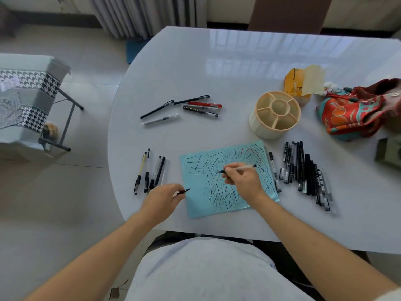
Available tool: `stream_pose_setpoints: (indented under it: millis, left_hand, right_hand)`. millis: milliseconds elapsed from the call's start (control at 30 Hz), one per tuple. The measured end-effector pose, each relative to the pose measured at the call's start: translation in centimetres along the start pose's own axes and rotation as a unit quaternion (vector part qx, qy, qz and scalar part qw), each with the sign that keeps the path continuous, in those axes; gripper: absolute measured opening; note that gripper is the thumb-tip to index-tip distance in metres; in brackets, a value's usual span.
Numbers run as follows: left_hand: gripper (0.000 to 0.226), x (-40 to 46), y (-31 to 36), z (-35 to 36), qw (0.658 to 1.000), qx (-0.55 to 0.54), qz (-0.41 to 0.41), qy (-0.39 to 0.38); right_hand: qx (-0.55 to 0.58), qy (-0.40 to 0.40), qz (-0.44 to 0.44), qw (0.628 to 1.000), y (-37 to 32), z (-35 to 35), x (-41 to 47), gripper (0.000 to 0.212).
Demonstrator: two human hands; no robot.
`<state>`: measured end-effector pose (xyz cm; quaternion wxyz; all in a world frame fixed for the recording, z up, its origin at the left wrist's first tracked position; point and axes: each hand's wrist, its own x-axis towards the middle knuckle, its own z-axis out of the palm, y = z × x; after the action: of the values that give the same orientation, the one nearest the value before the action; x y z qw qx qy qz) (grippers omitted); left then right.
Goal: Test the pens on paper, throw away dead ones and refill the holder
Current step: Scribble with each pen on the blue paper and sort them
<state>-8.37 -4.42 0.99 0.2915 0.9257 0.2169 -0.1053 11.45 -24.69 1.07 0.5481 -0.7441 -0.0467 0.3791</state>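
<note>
Over the blue paper (227,179) at the near middle of the white table (238,68), we see our right hand (242,178) curled in a writing grip, fingers pinched round a clear pen (238,168) whose dark tip points left and touches the sheet among many short ink strokes, a few of them red. The right forearm comes up from the lower right and crosses the paper's near right corner. Just left of the paper, our left hand (161,199) hovers low with the wrist bent, its fingers closed on a small black cap (184,191) that pokes toward the paper's left edge.

Left of the paper lies a small row of pens (149,172), side by side. Right of the paper lies a bigger, tight row of dark pens (303,172), with one more pen just beside the paper's edge. Beyond the paper, well apart, a loose group of pens (191,106) includes a red one. Beyond the paper's far right corner stands the round cream holder (274,115), its compartments open. Behind it sits a yellow box (297,82); its print is too small for us to read.
</note>
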Motion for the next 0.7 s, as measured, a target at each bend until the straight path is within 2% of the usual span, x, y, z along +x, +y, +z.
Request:
stream_pose_setpoints:
  millis: [67,200,400,567,633,700]
  left_hand:
    - [0.017,0.3,0.6,0.9,0.999,0.0,0.031,-0.008]
    - [0.017,0.8,0.9,2.4,0.996,0.032,0.063,-0.046]
    - [0.012,0.6,0.4,3.1,0.997,0.008,0.072,-0.031]
    - [0.013,0.7,0.6,2.8,0.996,-0.004,0.074,-0.044]
    - [0.014,0.8,0.8,2.6,0.996,-0.012,0.069,-0.048]
    - [0.014,0.9,1.0,2.4,0.997,-0.039,0.046,-0.045]
  right_hand:
    - [-0.048,-0.028,-0.015,0.998,0.4,2.0,0.0,0.01]
    - [-0.168,-0.027,-0.053,0.984,0.7,4.2,0.2,0.007]
    - [-0.3,-0.059,-0.078,0.949,0.5,4.7,1.2,0.009]
    - [-0.281,-0.025,-0.118,0.952,-0.1,4.7,1.9,0.008]
    - [-0.265,-0.022,-0.104,0.958,-0.3,4.6,1.8,0.009]
    - [-0.188,-0.008,-0.069,0.98,-0.6,4.5,1.5,0.009]
